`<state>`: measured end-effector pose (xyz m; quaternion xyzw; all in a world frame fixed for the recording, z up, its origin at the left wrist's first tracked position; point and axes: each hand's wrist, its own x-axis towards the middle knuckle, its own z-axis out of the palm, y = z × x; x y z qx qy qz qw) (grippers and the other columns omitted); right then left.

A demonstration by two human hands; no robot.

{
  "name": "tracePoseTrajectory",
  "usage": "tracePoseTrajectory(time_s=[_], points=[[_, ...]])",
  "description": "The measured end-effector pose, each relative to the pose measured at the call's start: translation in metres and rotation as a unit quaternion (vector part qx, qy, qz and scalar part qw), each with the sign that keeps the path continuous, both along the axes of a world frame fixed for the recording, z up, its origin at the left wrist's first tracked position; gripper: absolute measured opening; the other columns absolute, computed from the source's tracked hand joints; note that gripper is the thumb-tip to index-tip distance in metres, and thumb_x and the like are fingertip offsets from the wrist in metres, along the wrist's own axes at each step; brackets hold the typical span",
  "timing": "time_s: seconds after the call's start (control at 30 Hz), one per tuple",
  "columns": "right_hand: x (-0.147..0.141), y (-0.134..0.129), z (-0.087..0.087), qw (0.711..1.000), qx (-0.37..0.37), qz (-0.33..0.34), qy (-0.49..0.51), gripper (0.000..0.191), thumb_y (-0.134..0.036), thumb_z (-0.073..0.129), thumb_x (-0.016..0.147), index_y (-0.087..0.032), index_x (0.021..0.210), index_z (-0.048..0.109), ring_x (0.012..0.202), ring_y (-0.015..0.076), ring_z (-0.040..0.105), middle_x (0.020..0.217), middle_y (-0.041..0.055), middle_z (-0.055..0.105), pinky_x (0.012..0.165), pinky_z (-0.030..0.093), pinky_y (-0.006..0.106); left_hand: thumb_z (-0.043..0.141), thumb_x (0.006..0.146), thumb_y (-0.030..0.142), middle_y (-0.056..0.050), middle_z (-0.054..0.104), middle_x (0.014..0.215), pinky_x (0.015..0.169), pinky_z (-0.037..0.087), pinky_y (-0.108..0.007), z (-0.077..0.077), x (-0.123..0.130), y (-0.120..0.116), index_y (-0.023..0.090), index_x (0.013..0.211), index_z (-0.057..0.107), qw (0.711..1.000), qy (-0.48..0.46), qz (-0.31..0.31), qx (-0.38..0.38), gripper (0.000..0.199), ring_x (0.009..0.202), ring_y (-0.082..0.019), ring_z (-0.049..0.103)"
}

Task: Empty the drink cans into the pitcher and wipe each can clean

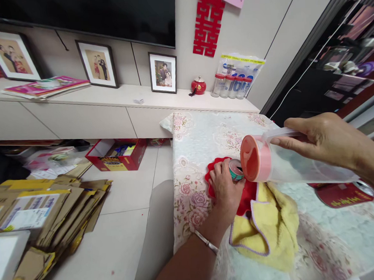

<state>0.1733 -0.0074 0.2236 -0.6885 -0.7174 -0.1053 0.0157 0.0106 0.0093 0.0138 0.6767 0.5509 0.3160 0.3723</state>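
My left hand (225, 188) is wrapped round a green can (236, 170) with a silver top, which stands over a red scalloped mat (248, 197). From the right, my right hand (320, 138) grips the handle of a clear plastic pitcher (298, 165). The pitcher lies tilted on its side in the air, its pink-orange lid close beside the can's top. Whether any liquid flows between them I cannot tell. A yellow cloth (275, 231) with a purple edge lies crumpled just in front of the mat.
A red can (345, 194) lies on its side on the flowered tablecloth (191, 156), below the pitcher. Behind the table, a white cabinet top (133, 94) holds picture frames, a red pot (198, 86) and glass jars (231, 86). Flattened cardboard (61, 207) covers floor at left.
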Motion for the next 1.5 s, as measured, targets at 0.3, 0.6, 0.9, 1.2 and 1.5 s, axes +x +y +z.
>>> tracePoseTrajectory(time_s=[0.3, 0.6, 0.9, 1.2, 1.5], points=[[0.001, -0.002, -0.001, 0.999, 0.017, 0.029, -0.002, 0.083, -0.106, 0.016, 0.081, -0.028, 0.065, 0.041, 0.044, 0.0150, 0.033, 0.048, -0.0012, 0.042, 0.052, 0.027, 0.035, 0.085, 0.085, 0.037, -0.008, 0.065, 0.142, 0.109, 0.047, -0.051, -0.001, 0.000, -0.001, 0.032, 0.142, 0.058, 1.000, 0.002, -0.004, 0.005, 0.063, 0.132, -0.036, 0.058], [-0.003, -0.001, 0.002, 1.000, 0.008, 0.013, -0.004, 0.086, -0.109, 0.016, 0.076, -0.027, 0.064, 0.042, 0.044, 0.0147, 0.034, 0.047, -0.0023, 0.041, 0.052, 0.026, 0.033, 0.085, 0.085, 0.039, -0.007, 0.065, 0.141, 0.109, 0.046, -0.048, 0.000, 0.000, -0.001, 0.034, 0.139, 0.058, 1.000, -0.002, 0.000, 0.008, 0.061, 0.132, -0.035, 0.058], [-0.006, -0.002, 0.003, 1.000, 0.000, -0.001, -0.007, 0.088, -0.110, 0.015, 0.073, -0.027, 0.065, 0.043, 0.045, 0.0156, 0.036, 0.049, -0.0017, 0.043, 0.054, 0.027, 0.033, 0.084, 0.085, 0.038, -0.007, 0.065, 0.141, 0.110, 0.044, -0.047, 0.002, -0.001, -0.001, 0.034, 0.140, 0.057, 1.000, -0.004, 0.001, 0.004, 0.061, 0.132, -0.035, 0.058], [-0.012, -0.001, 0.005, 1.000, -0.001, -0.001, -0.015, 0.089, -0.111, 0.010, 0.071, -0.028, 0.064, 0.041, 0.044, 0.0161, 0.035, 0.049, -0.0010, 0.043, 0.054, 0.026, 0.033, 0.085, 0.084, 0.033, -0.007, 0.065, 0.142, 0.108, 0.046, -0.048, 0.002, -0.001, -0.001, 0.034, 0.141, 0.057, 1.000, 0.001, 0.000, 0.005, 0.064, 0.132, -0.035, 0.058], [-0.010, 0.000, 0.004, 1.000, 0.000, 0.004, -0.017, 0.087, -0.109, 0.011, 0.074, -0.028, 0.064, 0.042, 0.044, 0.0168, 0.036, 0.049, -0.0001, 0.045, 0.053, 0.027, 0.035, 0.084, 0.083, 0.033, -0.007, 0.065, 0.142, 0.107, 0.047, -0.050, 0.002, 0.000, -0.001, 0.034, 0.142, 0.057, 1.000, 0.003, 0.000, 0.002, 0.064, 0.131, -0.036, 0.059]])
